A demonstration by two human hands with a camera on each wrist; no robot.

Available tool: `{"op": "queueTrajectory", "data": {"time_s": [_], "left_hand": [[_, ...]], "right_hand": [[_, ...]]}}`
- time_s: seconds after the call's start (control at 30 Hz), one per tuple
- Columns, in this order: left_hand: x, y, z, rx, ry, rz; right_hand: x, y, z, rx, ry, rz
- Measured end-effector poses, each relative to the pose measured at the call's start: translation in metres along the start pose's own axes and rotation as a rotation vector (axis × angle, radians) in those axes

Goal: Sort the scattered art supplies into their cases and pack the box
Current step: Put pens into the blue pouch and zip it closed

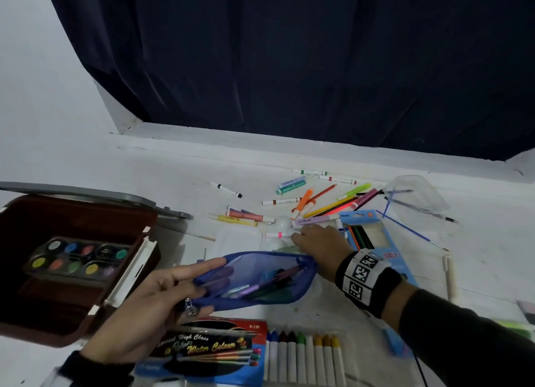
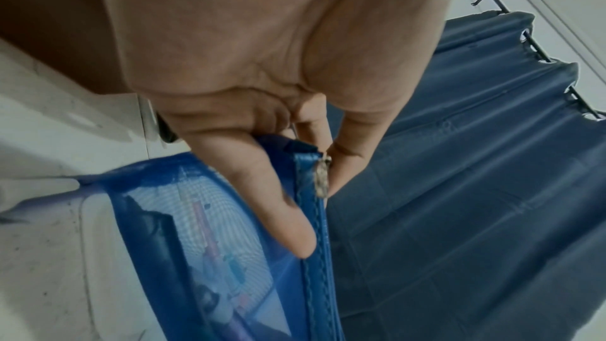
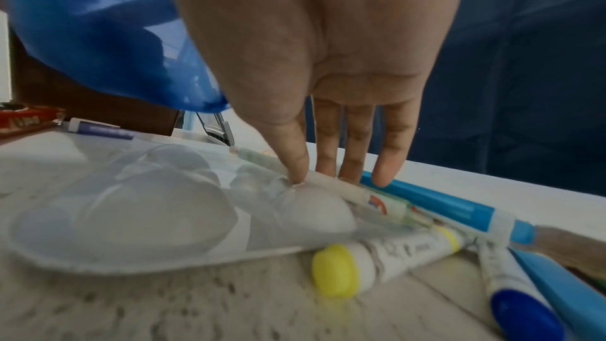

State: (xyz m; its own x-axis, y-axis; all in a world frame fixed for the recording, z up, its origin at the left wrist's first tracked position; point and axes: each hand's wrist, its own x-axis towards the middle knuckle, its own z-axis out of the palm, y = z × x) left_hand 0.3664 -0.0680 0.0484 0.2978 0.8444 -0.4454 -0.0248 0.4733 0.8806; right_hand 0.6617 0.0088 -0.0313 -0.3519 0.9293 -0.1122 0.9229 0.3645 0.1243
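Note:
My left hand [image 1: 162,294] grips the zipper end of a blue mesh pouch [image 1: 260,279] and holds its mouth open above the table; several pens lie inside. In the left wrist view the fingers [image 2: 279,204] pinch the pouch [image 2: 203,230] beside the zip pull. My right hand [image 1: 315,239] reaches over a white palette [image 1: 231,239]. There the thumb and fingertips [image 3: 296,173] pinch a pale green marker [image 3: 377,199], which lies on the palette [image 3: 131,217]. More markers and pencils [image 1: 318,201] are scattered behind. An open brown box [image 1: 58,314] at the left holds a paint pan set [image 1: 78,259].
A blue coloured-pencil box [image 1: 373,239] lies right of my right hand. A water-colour box [image 1: 211,349] and a row of crayons [image 1: 304,355] sit at the near edge. A clear plastic case [image 1: 417,192] and thin brushes [image 1: 411,230] lie far right. A dark curtain hangs behind.

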Motion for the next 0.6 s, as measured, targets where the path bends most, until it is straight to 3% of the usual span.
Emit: {"op": "queueTrajectory", "data": {"time_s": [0.17,0.4,0.5,0.6], "left_hand": [[0.010,0.003,0.004,-0.047,-0.029,-0.015],[0.022,0.008,0.011,-0.065,-0.046,0.031],[0.027,0.004,0.022,-0.049,-0.070,0.010],[0.032,-0.001,0.040,-0.060,-0.094,-0.024]], "right_hand": [[-0.009,0.003,-0.010,0.270,0.109,0.079],[-0.029,0.018,-0.026,0.840,0.457,0.403],[-0.049,0.014,-0.046,0.951,0.648,0.376],[-0.073,-0.001,-0.069,1.110,0.712,0.233]]}}
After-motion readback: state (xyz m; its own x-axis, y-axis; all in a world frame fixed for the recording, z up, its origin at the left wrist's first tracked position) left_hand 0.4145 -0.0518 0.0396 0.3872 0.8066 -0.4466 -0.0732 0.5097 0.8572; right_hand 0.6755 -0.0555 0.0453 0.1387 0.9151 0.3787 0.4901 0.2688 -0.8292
